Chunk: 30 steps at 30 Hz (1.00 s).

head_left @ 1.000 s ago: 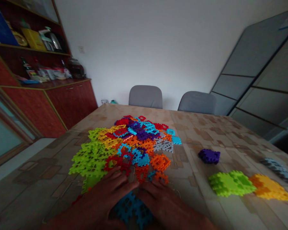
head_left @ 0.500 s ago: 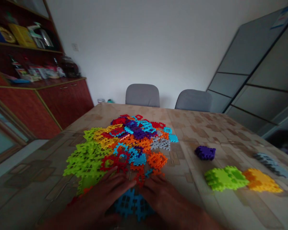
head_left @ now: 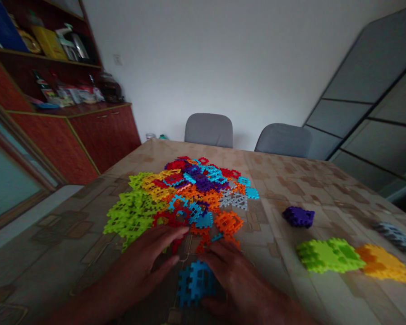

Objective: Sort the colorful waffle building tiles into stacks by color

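Head view: left hand (head_left: 149,257) released, thumb apart from fingers; right hand (head_left: 237,275) curled round the right side of the blue, notched plastic pieces (head_left: 196,284), firm grip or light touch, cannot tell; pieces lie between the hands, edges uneven, so a one-sided push could skew them; multicoloured plastic pile (head_left: 206,198) just beyond the fingertips, so a forward nudge could mix colours.

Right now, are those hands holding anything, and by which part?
The right hand touches the blue pieces at their right side; a firm grip can't be told. The left hand seems to hold nothing.
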Available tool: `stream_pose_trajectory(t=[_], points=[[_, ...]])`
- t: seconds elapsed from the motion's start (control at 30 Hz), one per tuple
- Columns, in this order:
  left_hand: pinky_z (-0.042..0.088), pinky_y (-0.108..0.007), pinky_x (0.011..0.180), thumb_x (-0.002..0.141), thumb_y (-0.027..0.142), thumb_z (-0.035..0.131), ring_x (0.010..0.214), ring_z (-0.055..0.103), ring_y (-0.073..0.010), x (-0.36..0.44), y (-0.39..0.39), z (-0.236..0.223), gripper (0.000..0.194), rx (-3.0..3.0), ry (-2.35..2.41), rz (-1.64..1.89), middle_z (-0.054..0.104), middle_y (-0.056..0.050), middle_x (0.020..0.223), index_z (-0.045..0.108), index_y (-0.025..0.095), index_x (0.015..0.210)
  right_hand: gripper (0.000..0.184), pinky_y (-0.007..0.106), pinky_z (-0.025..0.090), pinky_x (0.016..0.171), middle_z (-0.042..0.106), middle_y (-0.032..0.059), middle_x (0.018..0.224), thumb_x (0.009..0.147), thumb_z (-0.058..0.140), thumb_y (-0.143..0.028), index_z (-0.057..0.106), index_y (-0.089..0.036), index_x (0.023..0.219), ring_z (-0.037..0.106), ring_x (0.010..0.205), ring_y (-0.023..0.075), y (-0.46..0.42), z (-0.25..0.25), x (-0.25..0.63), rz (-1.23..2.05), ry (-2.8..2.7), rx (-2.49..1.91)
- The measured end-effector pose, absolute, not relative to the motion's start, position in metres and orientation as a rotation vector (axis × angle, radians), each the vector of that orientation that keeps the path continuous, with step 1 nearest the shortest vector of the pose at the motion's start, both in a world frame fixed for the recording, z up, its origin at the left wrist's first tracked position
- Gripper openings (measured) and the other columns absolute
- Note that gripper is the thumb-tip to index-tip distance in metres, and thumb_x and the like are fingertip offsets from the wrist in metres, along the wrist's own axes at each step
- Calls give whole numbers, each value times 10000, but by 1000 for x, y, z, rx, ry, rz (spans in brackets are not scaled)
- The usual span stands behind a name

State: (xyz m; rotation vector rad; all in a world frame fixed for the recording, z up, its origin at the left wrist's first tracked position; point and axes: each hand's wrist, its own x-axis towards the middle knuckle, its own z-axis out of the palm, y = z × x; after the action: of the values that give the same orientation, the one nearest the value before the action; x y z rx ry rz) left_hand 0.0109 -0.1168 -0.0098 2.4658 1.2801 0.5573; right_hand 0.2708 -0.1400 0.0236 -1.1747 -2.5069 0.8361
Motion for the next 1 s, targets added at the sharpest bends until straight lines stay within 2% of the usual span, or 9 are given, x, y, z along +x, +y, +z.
stream_pose_trajectory(t=[0.17,0.27,0.37,0.47,0.63,0.8,0.9,1.0], points=[[490,-339,1050,993,261,506,1210,628,-224,5,-109,-8,391,2450,1231,566,670,-18,1340,573,329,1372,538,383,412,1074,619,61,1297,810,782,-374,583,-226,1287,544,1207,264,-138,21,263,766,-2555,-1161],[473,-404,1078,974,298,562,1264,590,-261,9,-115,-6,417,2454,1175,439,639,-38,1386,570,336,1390,430,384,421,1065,632,55,1285,877,721,-263,587,-229,1285,554,1204,244,-132,24,275,639,-2528,-1202],[436,-522,1106,869,411,732,1360,498,-352,19,-126,0,652,2425,1155,204,530,-74,1511,491,344,1472,287,416,451,1026,672,66,1198,925,618,-136,631,-211,1202,599,1125,247,-123,22,291,507,-2503,-1315],[432,-539,1109,765,421,836,1372,477,-378,32,-137,3,852,2409,1099,74,491,-72,1546,429,362,1512,220,442,468,1012,683,93,1142,927,584,-112,655,-185,1122,608,1107,264,-114,12,300,451,-2496,-1365],[450,-433,1106,795,204,748,1312,536,-306,44,-146,-7,761,2461,1090,130,569,-28,1478,461,375,1478,411,429,412,1095,626,116,1315,873,563,-39,596,-153,1266,536,1244,264,-105,-3,298,427,-2467,-1281],[448,-423,1105,792,214,717,1294,545,-303,41,-145,-18,771,2457,1090,209,572,-9,1470,434,403,1484,321,430,407,1052,671,71,1214,903,598,-111,623,-207,1209,567,1173,246,-105,7,302,494,-2522,-1257],[441,-446,1111,782,220,733,1295,543,-317,40,-144,-22,793,2444,1102,195,578,-12,1463,429,406,1490,444,446,370,1075,644,75,1260,844,699,-184,591,-218,1273,540,1213,266,-107,10,305,496,-2573,-1288],[453,-455,1099,744,261,794,1288,548,-334,39,-143,-23,872,2421,1113,207,582,-12,1458,403,421,1507,529,455,334,1103,631,83,1279,810,702,-160,566,-215,1318,523,1237,276,-108,8,307,484,-2620,-1291]])
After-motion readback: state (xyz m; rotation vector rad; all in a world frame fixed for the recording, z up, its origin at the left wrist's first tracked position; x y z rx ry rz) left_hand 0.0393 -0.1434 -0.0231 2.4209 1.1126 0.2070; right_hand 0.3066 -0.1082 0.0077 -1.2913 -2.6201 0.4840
